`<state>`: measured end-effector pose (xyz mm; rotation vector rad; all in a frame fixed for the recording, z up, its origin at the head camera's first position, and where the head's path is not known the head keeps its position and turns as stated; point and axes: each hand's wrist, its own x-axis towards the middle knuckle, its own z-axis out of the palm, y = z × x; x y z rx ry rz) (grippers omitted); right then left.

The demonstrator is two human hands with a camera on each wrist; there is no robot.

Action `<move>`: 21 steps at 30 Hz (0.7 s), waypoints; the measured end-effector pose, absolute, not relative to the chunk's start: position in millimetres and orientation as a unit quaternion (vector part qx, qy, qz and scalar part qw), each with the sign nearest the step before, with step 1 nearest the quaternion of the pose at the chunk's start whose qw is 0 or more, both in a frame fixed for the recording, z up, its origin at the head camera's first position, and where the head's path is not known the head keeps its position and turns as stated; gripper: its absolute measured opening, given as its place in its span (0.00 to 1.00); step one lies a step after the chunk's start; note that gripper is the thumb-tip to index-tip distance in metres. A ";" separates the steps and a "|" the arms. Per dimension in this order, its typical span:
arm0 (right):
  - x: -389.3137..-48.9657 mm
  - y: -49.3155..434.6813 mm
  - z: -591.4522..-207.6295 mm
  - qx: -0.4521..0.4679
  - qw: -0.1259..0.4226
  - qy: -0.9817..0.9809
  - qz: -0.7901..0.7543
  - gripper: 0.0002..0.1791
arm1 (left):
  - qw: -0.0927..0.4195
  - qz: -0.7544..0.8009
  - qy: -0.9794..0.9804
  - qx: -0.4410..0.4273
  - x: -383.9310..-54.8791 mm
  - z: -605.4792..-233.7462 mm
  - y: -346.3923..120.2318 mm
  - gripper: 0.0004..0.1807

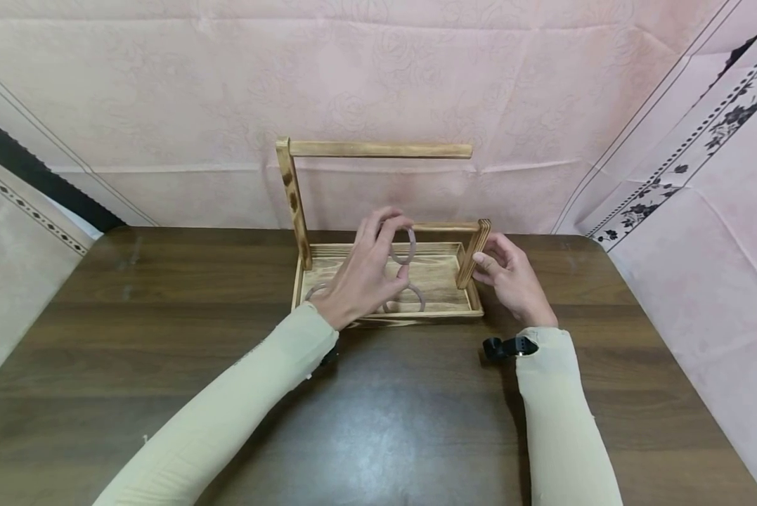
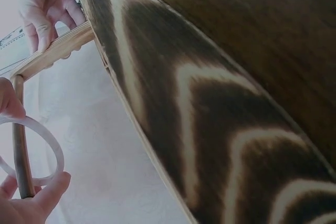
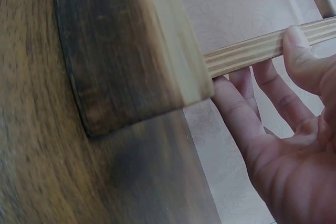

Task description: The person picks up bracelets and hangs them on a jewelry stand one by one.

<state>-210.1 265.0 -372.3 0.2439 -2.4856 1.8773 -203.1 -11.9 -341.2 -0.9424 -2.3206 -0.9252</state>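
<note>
— Where's the tray [image 1: 444, 284]?
— On the tabletop [image 1: 384, 422], before the cloth [image 1: 378, 84]; rings [image 1: 423, 300] are in it (another ring [image 1: 412, 246] is above, in the left grip [image 1: 370, 270]).
— And the right grip [image 1: 514, 276]?
— At the right post [image 1: 473, 254].

The table [image 1: 378, 429] is brown with wide stripes, and it fills the bottom half of the frame. Its two far corners are round. Light makes a pale, shiny spot at the bottom middle (like a puddle). One wooden tray [image 1: 441, 316] sits on it, in the middle of the frame, near the far edge.
</note>
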 end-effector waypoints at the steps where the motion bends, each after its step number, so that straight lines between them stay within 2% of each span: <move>1: -210.2 265.2 -372.4 0.078 0.009 -0.795 0.602 0.18 | 0.233 -0.335 -0.846 -0.342 -203.1 -341.2 -11.0 0.37; 7: -210.2 266.0 -372.3 0.081 0.013 -0.794 0.603 0.15 | 0.238 -0.333 -0.846 -0.342 -204.1 -340.4 -5.9 0.38; 21: -210.0 263.3 -370.5 0.073 0.008 -0.796 0.601 0.18 | 0.237 -0.331 -0.842 -0.355 -205.4 -339.2 0.9 0.36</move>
